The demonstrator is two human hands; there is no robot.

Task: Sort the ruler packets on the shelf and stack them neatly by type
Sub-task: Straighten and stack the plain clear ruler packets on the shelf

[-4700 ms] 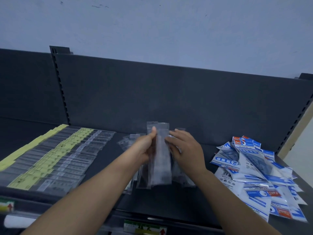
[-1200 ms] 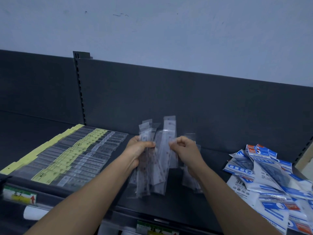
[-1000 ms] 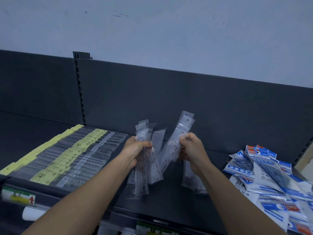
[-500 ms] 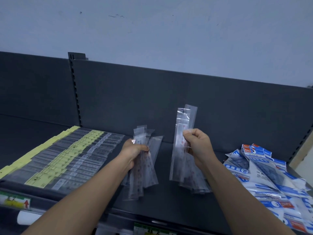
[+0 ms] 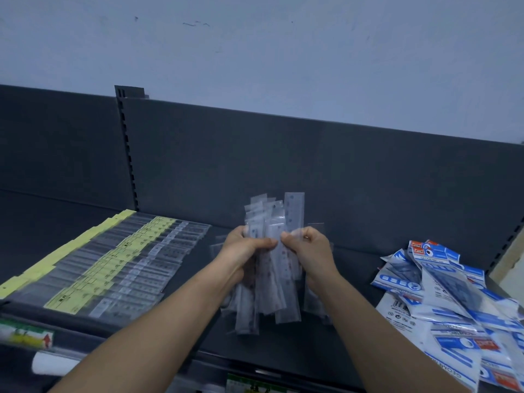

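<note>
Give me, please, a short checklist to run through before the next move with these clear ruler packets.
1. Left hand grips the bundle of clear packets: ok, fingers curled round it.
2. Right hand has a hold: ok, it pinches packets at the bundle's front.
3. Bundle's ends level: not ok, tops and bottoms are staggered.
4. Bundle all one type: cannot tell, the print is blurred.
5. Yellow-labelled rows on the left tidy: ok, they lie in overlapping lines.
6. Blue-and-white packets on the right stacked: not ok, they lie in a loose heap on the shelf.
</note>
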